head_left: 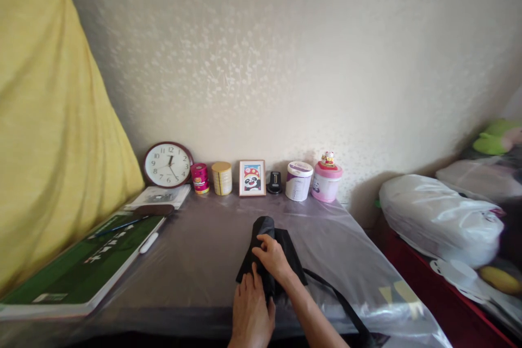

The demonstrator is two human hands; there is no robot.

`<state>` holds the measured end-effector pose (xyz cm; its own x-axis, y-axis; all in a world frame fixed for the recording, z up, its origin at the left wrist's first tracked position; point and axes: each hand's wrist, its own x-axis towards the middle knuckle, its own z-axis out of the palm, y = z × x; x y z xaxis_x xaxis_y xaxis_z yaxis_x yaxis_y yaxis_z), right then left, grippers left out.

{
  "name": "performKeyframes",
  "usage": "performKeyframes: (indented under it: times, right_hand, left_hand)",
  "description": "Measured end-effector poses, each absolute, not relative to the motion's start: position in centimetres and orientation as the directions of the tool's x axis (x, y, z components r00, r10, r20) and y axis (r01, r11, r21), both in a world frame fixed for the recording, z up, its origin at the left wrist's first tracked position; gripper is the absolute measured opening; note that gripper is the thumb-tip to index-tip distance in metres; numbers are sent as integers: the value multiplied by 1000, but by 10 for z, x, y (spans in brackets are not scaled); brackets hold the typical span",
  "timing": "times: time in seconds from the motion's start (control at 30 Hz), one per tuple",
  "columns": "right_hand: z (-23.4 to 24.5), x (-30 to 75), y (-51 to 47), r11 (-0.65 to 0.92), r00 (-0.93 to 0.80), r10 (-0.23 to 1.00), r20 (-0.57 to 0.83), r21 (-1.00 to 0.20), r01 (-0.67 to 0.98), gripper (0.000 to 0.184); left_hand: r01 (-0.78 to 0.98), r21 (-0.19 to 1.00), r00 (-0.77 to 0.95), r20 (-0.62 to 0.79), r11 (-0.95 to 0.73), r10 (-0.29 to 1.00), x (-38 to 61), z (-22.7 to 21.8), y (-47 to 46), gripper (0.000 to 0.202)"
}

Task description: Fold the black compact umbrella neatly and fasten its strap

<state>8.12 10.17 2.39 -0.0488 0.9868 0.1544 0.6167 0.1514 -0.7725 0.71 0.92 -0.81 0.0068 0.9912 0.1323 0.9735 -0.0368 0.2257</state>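
Note:
A black cloth bag (267, 228) lies folded on the plastic-covered table (204, 255), near its front edge. Its black strap (342, 304) trails off to the right and toward me. My left hand (250, 312) lies flat on the bag's near end, fingers stretched out. My right hand (272, 258) rests on the bag's middle with the fingers curled and pinching the fabric.
Along the wall stand a round clock (168, 165), a pink tin (199, 178), a yellow tin (222, 178), a framed panda picture (252, 178), a small black device (275, 182) and two tubs (299, 180). A green book (81, 266) lies left. Plastic-wrapped bundles (440, 217) sit right.

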Motion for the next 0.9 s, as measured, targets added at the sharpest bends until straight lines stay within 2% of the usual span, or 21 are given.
performKeyframes:
  times: [0.27,0.47,0.63,0.9]
  right_hand:
    - [25,73,96,201,-156,979,127,-681,705,30]
    - [26,76,95,199,-194,977,91,-727,657,32]
    - [21,77,96,217,-234,968,88,-761,611,34]
    - [25,79,94,248,-346,937,52,-798,550,25]
  left_hand:
    - [965,256,6,163,-49,987,3,-19,11,48]
    - [967,234,45,237,-102,971,-2,-41,15,52]
    - [954,265,74,253,-143,965,-7,-42,13,53]
    - [945,202,118,524,-258,844,-14,-31,5,40]
